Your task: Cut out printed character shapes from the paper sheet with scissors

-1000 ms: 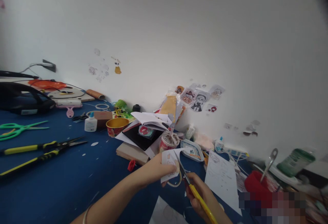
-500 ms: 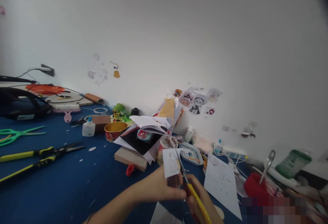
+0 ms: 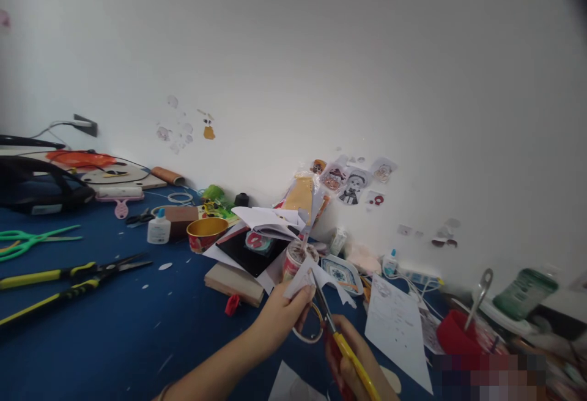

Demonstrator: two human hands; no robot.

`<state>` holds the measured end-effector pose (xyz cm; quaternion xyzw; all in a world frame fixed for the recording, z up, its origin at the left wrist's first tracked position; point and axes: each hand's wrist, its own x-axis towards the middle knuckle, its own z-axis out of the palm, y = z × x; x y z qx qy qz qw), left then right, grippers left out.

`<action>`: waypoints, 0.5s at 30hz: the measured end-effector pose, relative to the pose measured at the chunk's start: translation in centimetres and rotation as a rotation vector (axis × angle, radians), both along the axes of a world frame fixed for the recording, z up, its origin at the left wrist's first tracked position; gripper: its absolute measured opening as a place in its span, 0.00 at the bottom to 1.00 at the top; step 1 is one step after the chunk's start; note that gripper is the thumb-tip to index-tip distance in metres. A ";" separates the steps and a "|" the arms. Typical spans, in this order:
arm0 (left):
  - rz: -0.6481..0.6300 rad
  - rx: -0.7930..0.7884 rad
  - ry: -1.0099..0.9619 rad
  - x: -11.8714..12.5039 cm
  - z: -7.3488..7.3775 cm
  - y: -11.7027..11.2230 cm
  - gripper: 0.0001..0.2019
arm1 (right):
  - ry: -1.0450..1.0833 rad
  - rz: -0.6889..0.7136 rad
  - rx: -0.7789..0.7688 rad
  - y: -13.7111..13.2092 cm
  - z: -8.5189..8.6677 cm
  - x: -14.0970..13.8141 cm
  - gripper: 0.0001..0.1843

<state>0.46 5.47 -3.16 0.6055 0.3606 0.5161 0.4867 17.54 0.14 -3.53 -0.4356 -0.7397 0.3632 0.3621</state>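
My left hand (image 3: 280,316) pinches a small piece of white paper (image 3: 331,280) with pencil lines on it; a cut flap of it droops to the right. In my right hand (image 3: 346,343) are scissors (image 3: 356,365) with yellow handles, their blades pointing up and left against the paper. Just below my left fingers a round, pale-rimmed ring (image 3: 308,341) shows; I cannot tell whether it is held or lies on the table. A tin (image 3: 293,260) stands right behind the paper.
A drawn sheet (image 3: 398,334) lies to the right, near a red container (image 3: 458,334). Pliers (image 3: 82,285), green scissors (image 3: 36,239), a glue bottle (image 3: 158,230) and a gold-lined tin (image 3: 202,239) are on the left. Books and papers (image 3: 236,285) stand behind my left hand.
The paper has turned and tilted in my left hand, and a cut flap now hangs to the right. The ring below my left fingers has come into view.
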 end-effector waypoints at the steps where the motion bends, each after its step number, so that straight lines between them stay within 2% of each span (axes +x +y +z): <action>1: 0.002 0.003 0.004 0.0 0.1 0.0 0.17 | 0.003 -0.017 -0.002 -0.3 0.2 0.0 0.34; 4: -0.019 -0.001 -0.005 0.0 0.1 -0.1 0.16 | 0.024 -0.030 -0.028 -0.7 0.3 0.3 0.32; 9: -0.046 -0.019 -0.013 0.0 -0.1 0.0 0.16 | -0.017 -0.046 -0.025 -0.6 -0.7 1.1 0.31; 15: -0.156 -0.022 0.015 -0.7 0.1 0.3 0.16 | -0.040 -0.008 0.001 -0.1 -0.3 1.7 0.15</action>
